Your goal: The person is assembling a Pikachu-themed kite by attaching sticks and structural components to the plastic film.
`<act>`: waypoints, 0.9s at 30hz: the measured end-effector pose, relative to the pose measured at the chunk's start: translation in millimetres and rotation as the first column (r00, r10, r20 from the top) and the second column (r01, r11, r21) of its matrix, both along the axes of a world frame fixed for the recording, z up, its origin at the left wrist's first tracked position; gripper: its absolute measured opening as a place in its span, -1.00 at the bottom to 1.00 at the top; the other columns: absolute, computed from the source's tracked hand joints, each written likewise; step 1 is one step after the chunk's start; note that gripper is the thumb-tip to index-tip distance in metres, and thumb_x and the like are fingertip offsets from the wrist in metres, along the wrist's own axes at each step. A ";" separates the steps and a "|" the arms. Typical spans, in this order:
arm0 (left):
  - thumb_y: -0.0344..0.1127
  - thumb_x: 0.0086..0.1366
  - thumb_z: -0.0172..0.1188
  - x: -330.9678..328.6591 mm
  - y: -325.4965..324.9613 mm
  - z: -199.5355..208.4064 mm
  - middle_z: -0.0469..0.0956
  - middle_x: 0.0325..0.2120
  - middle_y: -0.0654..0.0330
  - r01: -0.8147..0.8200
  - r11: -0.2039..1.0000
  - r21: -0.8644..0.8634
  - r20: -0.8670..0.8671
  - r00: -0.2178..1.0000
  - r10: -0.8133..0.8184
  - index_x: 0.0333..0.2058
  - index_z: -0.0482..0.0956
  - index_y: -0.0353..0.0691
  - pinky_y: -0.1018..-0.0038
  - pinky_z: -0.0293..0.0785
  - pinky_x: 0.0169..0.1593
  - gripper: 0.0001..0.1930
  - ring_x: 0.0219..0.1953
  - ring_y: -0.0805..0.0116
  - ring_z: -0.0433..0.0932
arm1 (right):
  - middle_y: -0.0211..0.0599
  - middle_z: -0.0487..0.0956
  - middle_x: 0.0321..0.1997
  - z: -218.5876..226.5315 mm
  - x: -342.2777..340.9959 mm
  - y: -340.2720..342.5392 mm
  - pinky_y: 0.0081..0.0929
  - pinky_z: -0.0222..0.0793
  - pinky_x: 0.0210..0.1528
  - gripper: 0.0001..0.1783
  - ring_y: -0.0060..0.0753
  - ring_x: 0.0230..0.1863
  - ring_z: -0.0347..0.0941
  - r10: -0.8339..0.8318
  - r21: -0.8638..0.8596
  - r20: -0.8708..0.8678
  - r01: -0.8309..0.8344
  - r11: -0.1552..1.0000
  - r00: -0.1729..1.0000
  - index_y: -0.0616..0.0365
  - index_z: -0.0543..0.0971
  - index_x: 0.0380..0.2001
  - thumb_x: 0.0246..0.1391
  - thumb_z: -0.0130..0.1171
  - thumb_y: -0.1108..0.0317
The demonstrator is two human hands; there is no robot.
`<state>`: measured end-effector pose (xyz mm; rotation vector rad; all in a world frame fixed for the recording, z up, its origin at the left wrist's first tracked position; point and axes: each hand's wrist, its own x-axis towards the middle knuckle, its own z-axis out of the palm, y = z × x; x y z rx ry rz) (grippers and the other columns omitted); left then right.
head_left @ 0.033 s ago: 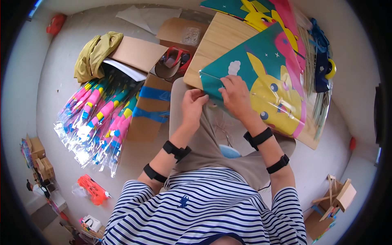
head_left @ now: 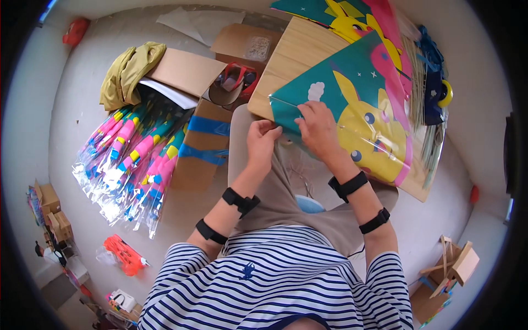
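A green kite sheet (head_left: 300,88) with a yellow cartoon animal and a pink edge lies over a wooden board, its near corner reaching toward my lap. My left hand (head_left: 261,144) is closed, thumb and forefinger pinching the sheet's near left edge. Close by on the right, my right hand (head_left: 318,129) bends its fingers down onto the same sheet and grips it near that edge. Its fingertips are partly hidden, and any small part between them cannot be made out. Clear, shiny film shows along the sheet near my hands.
Under the kite is the wooden board (head_left: 289,52); a second printed kite (head_left: 352,25) lies at its far end. Thin rods (head_left: 413,82) and a yellow tape roll (head_left: 446,93) are at right. Leftward stand a cardboard box (head_left: 201,171) and rolled kites in clear sleeves (head_left: 135,151).
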<state>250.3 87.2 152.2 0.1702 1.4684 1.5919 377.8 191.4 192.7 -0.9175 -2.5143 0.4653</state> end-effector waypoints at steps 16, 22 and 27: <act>-0.52 0.24 0.26 -8.1 29.6 33.3 0.42 -0.50 0.44 0.062 0.990 0.130 0.118 0.990 -0.077 -0.42 0.43 -0.17 0.66 0.27 -0.33 -0.83 -0.43 0.68 0.35 | -0.19 0.55 -0.10 9.0 -63.7 84.1 -0.17 0.37 0.05 -0.69 -0.01 0.00 0.42 0.321 -0.145 0.228 -0.294 0.945 0.919 0.10 0.61 -0.15 -0.04 0.26 0.46; -0.45 0.23 0.31 -11.3 29.4 29.7 0.42 -0.51 0.43 0.064 0.995 0.073 0.185 0.980 -0.076 -0.41 0.45 -0.18 0.66 0.30 -0.36 -0.84 -0.43 0.67 0.37 | -0.21 0.51 -0.22 1.7 -76.9 95.9 -0.13 0.36 -0.02 -0.80 -0.02 -0.06 0.41 0.354 -0.169 0.288 -0.317 0.933 0.890 0.05 0.59 -0.29 -0.07 0.27 0.46; -0.36 0.19 0.35 -30.7 42.0 48.0 0.48 -0.52 0.40 0.056 0.992 -0.116 0.223 0.974 -0.029 -0.36 0.53 -0.20 0.64 0.35 -0.41 -0.85 -0.49 0.62 0.43 | -0.20 0.50 -0.24 2.4 -80.5 98.5 -0.12 0.37 -0.06 -0.84 0.00 -0.08 0.42 0.352 -0.198 0.289 -0.304 0.932 0.890 0.07 0.57 -0.35 -0.08 0.25 0.48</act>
